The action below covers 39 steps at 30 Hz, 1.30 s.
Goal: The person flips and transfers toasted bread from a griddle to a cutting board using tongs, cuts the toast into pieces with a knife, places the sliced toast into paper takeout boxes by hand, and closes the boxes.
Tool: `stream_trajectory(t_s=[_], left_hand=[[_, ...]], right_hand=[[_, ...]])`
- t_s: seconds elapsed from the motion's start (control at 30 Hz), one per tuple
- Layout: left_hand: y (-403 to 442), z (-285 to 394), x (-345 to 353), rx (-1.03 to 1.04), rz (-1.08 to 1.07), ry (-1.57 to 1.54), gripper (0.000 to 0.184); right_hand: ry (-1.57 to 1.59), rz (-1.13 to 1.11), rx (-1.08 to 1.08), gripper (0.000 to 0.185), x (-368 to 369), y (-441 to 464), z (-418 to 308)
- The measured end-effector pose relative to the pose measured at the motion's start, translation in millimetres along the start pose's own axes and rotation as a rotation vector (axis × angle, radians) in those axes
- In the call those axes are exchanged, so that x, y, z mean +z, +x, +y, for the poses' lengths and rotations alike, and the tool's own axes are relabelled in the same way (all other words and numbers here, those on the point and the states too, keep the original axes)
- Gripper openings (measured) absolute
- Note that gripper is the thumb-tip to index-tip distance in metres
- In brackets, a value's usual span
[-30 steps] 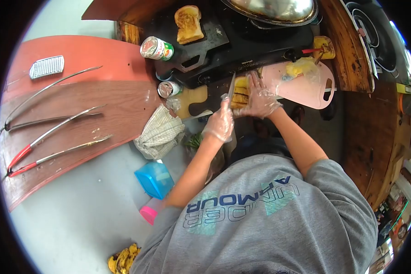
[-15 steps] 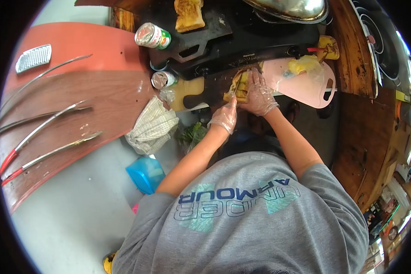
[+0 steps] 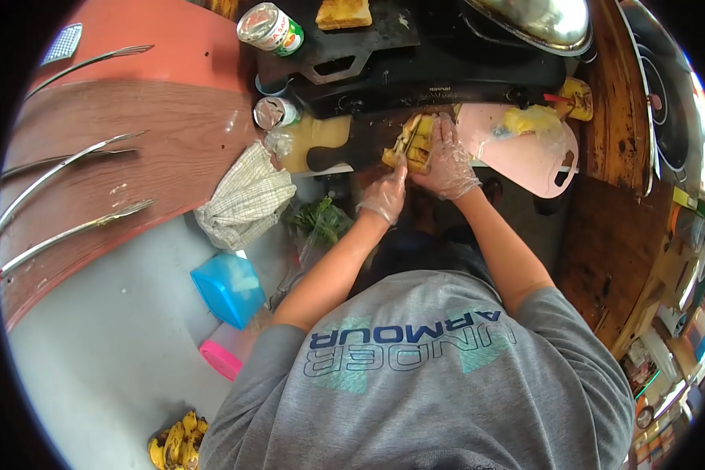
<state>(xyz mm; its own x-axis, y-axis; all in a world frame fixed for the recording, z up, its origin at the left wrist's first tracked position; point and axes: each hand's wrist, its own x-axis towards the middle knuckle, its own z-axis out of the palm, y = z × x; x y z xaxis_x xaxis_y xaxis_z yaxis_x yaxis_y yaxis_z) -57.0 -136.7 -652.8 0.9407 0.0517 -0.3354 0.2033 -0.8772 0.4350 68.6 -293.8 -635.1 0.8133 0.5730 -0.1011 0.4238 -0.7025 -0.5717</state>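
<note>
A filled piece of toasted bread, yellowish with browned parts, lies on the dark wooden cutting board. Over its right side lies my right hand in a clear plastic glove, fingers stretched and holding it down. My left hand, gloved too, is closed at the near left edge of the bread, one finger pointing forward. From that fingertip a thin line, perhaps a knife blade, runs across the bread; what the left hand grips is hidden.
Beyond the board is a black griddle with a slice of toast and a metal lid. Cans and a checked cloth are on the left. A pink cutting board lies right, a blue container below left.
The view has shifted, bringing bananas and a pink-lidded container into sight at lower left. The pieces of the bread have spread slightly apart between my hands, which stay in nearly the same place.
</note>
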Motion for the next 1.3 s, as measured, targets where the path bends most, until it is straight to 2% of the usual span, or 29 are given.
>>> stream_trajectory(t_s=[0.13, 0.2, 0.27, 0.33, 0.4, 0.43, 0.67, 0.73, 0.77, 0.87, 0.9, 1.0, 1.13, 1.27, 1.3], left_hand=[[-5, 9, -8, -0.007, 0.028, -0.002, 0.055], [-16, 20, -36, -0.021, 0.009, 0.0, 0.052], [-29, 36, -73, -0.099, -0.2, -0.014, 0.055], [-27, 49, -87, -0.104, -0.194, -0.003, 0.052], [-15, 62, -84, -0.05, -0.141, -0.027, 0.051], [-7, 63, -74, 0.022, -0.088, -0.036, 0.051], [13, 55, -38, -0.02, -0.184, 0.09, 0.052], [15, 52, -30, 0.02, -0.076, 0.008, 0.05], [14, 53, -25, 0.004, -0.073, 0.027, 0.049], [16, 56, -20, -0.029, -0.097, 0.04, 0.049], [16, 45, -10, 0.031, -0.03, 0.022, 0.051], [23, 66, -52, -0.028, -0.137, 0.011, 0.05], [33, 68, -50, 0.002, -0.079, -0.006, 0.049], [-10, 46, -36, -0.04, -0.106, -0.066, 0.052], [-13, 32, -18, 0.003, -0.084, -0.038, 0.058]], right_hand=[[-0.006, 0.08, -0.033, 0.116, -2, -2, -3], [0.011, 0.014, -0.017, 0.119, -2, -2, 1], [0.026, 0.067, -0.032, 0.122, -11, -9, -1], [0.042, 0.13, -0.041, 0.124, -11, -15, 5], [0.21, 0.148, -0.03, 0.132, 6, -26, 22], [0.206, 0.075, -0.014, 0.132, 2, -28, 23], [0.184, 0.101, -0.014, 0.125, 6, -27, 26], [0.237, 0.221, -0.135, 0.12, 5, -19, 27], [0.253, 0.163, -0.073, 0.118, 4, -18, 26], [0.264, 0.133, -0.081, 0.118, 3, -16, 30], [0.294, 0.123, -0.055, 0.119, -2, -16, 27], [0.311, 0.164, -0.099, 0.118, 4, -17, 35], [0.3, 0.173, -0.095, 0.116, 5, -15, 34], [0.277, 0.132, -0.073, 0.115, 0, -16, 32], [0.302, 0.145, -0.075, 0.114, 1, -17, 31]])
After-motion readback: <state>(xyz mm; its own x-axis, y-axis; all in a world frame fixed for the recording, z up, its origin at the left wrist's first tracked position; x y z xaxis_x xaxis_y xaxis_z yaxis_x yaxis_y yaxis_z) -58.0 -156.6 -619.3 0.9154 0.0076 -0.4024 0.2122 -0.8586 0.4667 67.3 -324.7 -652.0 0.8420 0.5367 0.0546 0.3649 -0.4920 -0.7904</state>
